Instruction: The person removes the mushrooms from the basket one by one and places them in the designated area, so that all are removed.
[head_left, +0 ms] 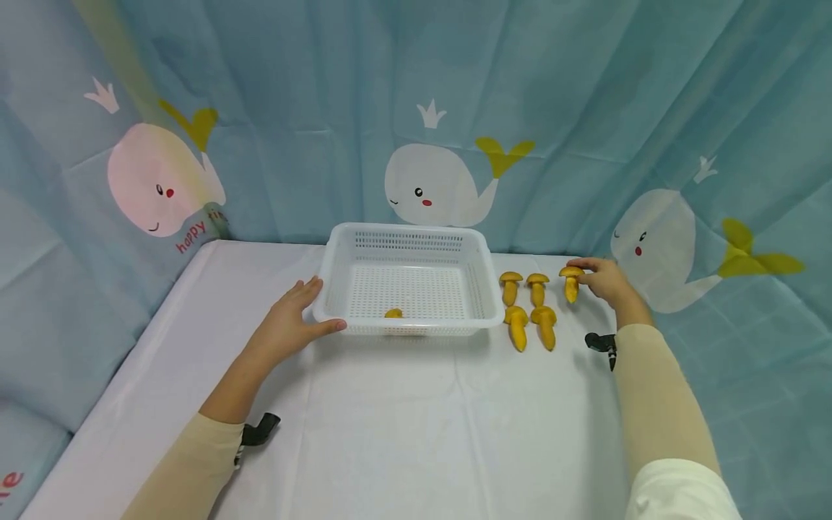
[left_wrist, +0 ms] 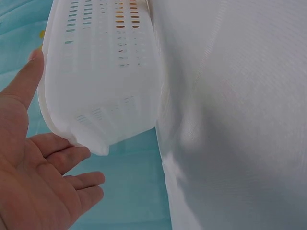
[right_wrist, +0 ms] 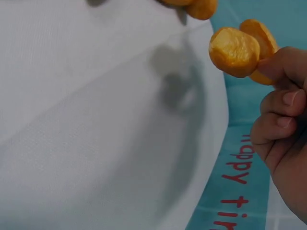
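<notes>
A white plastic basket [head_left: 409,328] with slotted walls stands on the table, one small yellow piece [head_left: 393,313] visible inside near its front wall. My left hand [head_left: 284,328] touches the basket's front left corner, thumb at the front rim and the other fingers spread along the left side. Over on the right, my right hand [head_left: 607,280] pinches a yellow toy mushroom [head_left: 571,284] by its stem, cap upward in the head view. The right wrist view shows this mushroom [right_wrist: 235,52] between thumb and fingers, its shadow falling on the cloth.
Several more yellow mushrooms [head_left: 516,328] lie in two rows between the basket and my right hand. White cloth [head_left: 390,419] covers the table. A blue curtain [head_left: 299,108] printed with whales hangs right behind the table's back edge.
</notes>
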{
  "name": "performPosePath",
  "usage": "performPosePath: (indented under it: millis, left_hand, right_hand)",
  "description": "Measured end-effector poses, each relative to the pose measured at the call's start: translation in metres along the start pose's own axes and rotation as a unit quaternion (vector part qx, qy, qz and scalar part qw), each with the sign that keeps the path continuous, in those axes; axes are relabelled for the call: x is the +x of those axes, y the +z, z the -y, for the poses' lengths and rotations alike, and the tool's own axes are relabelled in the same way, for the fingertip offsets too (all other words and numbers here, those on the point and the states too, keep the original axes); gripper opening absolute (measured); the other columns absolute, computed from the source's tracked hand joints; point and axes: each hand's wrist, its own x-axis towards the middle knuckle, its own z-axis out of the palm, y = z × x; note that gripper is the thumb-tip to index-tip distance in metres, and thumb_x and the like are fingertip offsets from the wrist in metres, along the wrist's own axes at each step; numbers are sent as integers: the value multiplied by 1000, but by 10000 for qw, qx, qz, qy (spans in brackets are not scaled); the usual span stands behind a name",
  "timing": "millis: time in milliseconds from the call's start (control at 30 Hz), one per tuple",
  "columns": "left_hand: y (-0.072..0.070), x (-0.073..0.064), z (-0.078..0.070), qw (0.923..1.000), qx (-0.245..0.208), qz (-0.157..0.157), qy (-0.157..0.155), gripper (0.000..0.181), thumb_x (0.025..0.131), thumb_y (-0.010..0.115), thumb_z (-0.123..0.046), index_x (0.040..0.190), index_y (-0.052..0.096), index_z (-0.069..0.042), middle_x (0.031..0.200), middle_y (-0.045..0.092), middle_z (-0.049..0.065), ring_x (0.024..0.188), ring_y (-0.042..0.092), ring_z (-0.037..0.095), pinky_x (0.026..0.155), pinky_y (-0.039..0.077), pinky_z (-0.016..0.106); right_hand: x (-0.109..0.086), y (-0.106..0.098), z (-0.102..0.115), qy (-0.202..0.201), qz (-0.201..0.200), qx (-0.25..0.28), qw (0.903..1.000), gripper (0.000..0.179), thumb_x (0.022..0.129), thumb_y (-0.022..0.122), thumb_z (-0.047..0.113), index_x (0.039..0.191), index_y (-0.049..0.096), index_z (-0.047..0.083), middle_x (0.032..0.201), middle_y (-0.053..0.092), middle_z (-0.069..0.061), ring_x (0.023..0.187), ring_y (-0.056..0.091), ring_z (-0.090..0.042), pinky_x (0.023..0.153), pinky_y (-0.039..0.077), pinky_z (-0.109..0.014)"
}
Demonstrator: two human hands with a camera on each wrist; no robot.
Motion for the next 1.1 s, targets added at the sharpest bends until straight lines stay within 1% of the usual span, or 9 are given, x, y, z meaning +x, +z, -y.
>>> performPosePath:
  millis: [100, 167, 233, 300, 400, 533, 767, 967, 1100]
  left_hand:
    - [0, 0, -1, 10000, -31, -4, -5, 119, 78, 77, -69, 164, 20, -11, 171, 17, 5, 159, 8, 37, 118, 21, 72]
    - [0, 0, -1, 10000, -23, -4, 11, 118, 79, 77, -68, 164, 19, -10, 171, 17, 6, 159, 8, 38, 117, 21, 72]
    - [0, 1, -2, 10000, -23, -13, 11, 117, 80, 78, -66, 164, 20, -11, 171, 17, 6, 159, 8, 38, 118, 21, 72]
    - [1, 1, -2, 10000, 2, -12, -1, 116, 80, 78, -66, 164, 20, -11, 171, 17, 6, 159, 8, 38, 118, 21, 72]
    - [3, 1, -2, 10000, -24, -25, -29, 115, 80, 79, -64, 164, 20, -11, 171, 17, 5, 159, 9, 38, 118, 21, 72]
    - [3, 0, -2, 10000, -40, -36, -35, 115, 80, 79, -64, 164, 21, -11, 171, 17, 5, 159, 9, 38, 117, 21, 73]
    - [1, -1, -2, 10000, 10, -28, -66, 115, 80, 79, -63, 164, 20, -11, 171, 17, 5, 159, 8, 38, 118, 20, 71]
    - [2, -1, -1, 10000, 12, -12, -45, 116, 80, 78, -65, 164, 19, -11, 171, 16, 5, 159, 8, 38, 117, 20, 72]
    - [1, -1, -1, 10000, 18, -10, -71, 116, 80, 79, -65, 164, 19, -12, 171, 16, 3, 159, 7, 37, 118, 20, 72]
  right_hand:
    - [4, 0, -6, -96, 104, -61, 9999, 45, 107, 53, 14, 151, 50, 10, 163, 33, -22, 130, 40, -38, 92, 44, -43]
    - [9, 3, -9, -156, 103, -6, 9998, 44, 106, 54, 12, 149, 53, 9, 161, 37, -22, 104, 52, -33, 77, 45, -36]
    - [14, 5, -13, -212, 127, 10, 9997, 44, 105, 54, 11, 149, 54, 9, 158, 39, -22, 79, 48, -27, 64, 41, -32]
    - [18, 9, -17, -205, 156, 24, 9997, 43, 104, 54, 10, 148, 54, 9, 157, 40, -22, 75, 44, -24, 61, 41, -31]
    - [24, 15, -25, -93, 221, 62, 9997, 44, 104, 54, 8, 148, 54, 10, 159, 37, -21, 102, 49, -28, 74, 45, -35]
    - [29, 22, -31, 53, 181, 119, 9998, 45, 104, 51, 7, 148, 53, 9, 162, 33, -22, 130, 37, -38, 89, 45, -43]
    - [33, 26, -33, 90, 113, 231, 9996, 44, 104, 47, 4, 148, 53, 8, 161, 35, -21, 125, 37, -36, 82, 43, -38]
    - [30, 25, -30, 74, 151, 215, 9996, 42, 106, 47, 5, 148, 52, 6, 162, 33, -23, 129, 36, -38, 89, 43, -40]
    - [25, 25, -29, 48, 195, 274, 9994, 42, 107, 48, 6, 149, 50, 5, 161, 34, -24, 125, 39, -37, 86, 44, -39]
